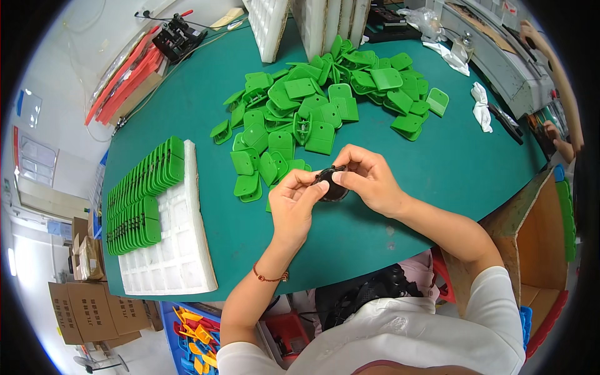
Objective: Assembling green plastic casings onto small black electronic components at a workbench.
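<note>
Between my two hands, above the front middle of the green table, is a small black rounded piece. My left hand pinches its left side between thumb and fingers. On the upper right side, my right hand grips it the same way, thumb on top. Its exact kind cannot be made out, since the fingers cover part of it. Just beyond my hands lies a loose heap of green plastic clips, a few close to my left fingers.
At left, a white foam tray carries two rows of green clips. White foam blocks stand at the back. A black tool and white cloth lie right. An open cardboard box adjoins the right edge.
</note>
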{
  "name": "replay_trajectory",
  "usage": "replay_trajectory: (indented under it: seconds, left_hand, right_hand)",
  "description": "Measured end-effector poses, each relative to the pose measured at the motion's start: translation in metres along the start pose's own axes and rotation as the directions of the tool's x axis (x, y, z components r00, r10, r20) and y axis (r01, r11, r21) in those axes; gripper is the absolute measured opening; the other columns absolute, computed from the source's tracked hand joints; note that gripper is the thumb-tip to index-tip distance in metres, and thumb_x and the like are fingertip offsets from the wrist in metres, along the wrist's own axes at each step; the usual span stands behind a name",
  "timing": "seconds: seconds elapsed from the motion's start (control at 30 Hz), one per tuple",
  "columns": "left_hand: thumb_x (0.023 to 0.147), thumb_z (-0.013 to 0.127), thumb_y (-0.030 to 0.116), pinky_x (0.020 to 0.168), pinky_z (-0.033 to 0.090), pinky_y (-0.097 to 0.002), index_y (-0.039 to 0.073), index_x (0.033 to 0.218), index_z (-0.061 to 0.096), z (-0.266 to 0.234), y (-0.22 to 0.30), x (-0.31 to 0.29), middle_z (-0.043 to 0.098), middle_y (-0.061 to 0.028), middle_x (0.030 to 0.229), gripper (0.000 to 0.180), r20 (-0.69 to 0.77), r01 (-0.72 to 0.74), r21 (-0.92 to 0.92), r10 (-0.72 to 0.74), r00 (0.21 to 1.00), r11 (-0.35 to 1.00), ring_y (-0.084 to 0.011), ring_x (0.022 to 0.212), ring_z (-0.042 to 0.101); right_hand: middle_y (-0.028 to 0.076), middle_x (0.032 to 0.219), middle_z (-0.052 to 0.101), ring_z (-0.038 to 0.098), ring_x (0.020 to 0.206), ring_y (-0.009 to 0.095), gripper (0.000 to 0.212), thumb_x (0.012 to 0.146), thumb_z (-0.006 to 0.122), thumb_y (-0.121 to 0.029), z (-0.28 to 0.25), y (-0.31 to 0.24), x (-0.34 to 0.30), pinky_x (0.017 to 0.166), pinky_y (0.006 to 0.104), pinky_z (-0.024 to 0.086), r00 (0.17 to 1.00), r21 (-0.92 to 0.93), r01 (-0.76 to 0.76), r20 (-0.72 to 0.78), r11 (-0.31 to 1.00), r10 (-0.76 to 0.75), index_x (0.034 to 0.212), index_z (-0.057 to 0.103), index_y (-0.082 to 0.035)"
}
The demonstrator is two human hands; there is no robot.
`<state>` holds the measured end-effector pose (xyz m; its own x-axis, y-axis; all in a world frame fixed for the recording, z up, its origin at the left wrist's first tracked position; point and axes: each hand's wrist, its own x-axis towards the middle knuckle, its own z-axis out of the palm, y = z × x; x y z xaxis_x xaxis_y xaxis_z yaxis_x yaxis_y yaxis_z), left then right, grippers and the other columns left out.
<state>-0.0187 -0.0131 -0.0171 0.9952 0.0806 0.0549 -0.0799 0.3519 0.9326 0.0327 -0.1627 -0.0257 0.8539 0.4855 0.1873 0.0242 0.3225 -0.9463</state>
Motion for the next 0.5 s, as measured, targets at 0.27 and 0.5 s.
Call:
replay_trajectory:
  seconds: [0.27, 0.5]
  left_hand:
    - [0.081, 0.054, -0.004, 0.076, 0.048, -0.0237, -0.007, 0.100, 0.053, 0.0034, 0.0010, 0.0025, 0.061, -0.0113, 0.092, 0.019, 0.003, -0.055, 0.094, 0.055, 0.998, 0.994, -0.0115, 0.082, 0.058]
    - [0.082, 0.054, -0.003, 0.077, 0.047, -0.0239, -0.008, 0.103, 0.052, 0.0036, 0.0019, 0.0014, 0.060, -0.0115, 0.094, 0.022, 0.034, -0.092, 0.114, 0.089, 0.995, 0.989, -0.0119, 0.084, 0.058]
  right_hand:
    - [-0.001, 0.076, 0.051, 0.046, 0.069, 0.004, 0.014, 0.080, 0.059, -0.009, -0.0014, 0.0076, 0.0032, 0.061, 0.0195, 0.040, 0.996, -0.055, 0.084, -0.022, 0.995, -0.085, 0.089, 0.053, -0.001]
    - [0.000, 0.078, 0.051, 0.046, 0.070, 0.005, 0.016, 0.080, 0.060, -0.010, -0.0014, 0.0075, 0.0039, 0.062, 0.0198, 0.041, 0.996, -0.049, 0.083, -0.026, 0.995, -0.084, 0.091, 0.053, -0.001]
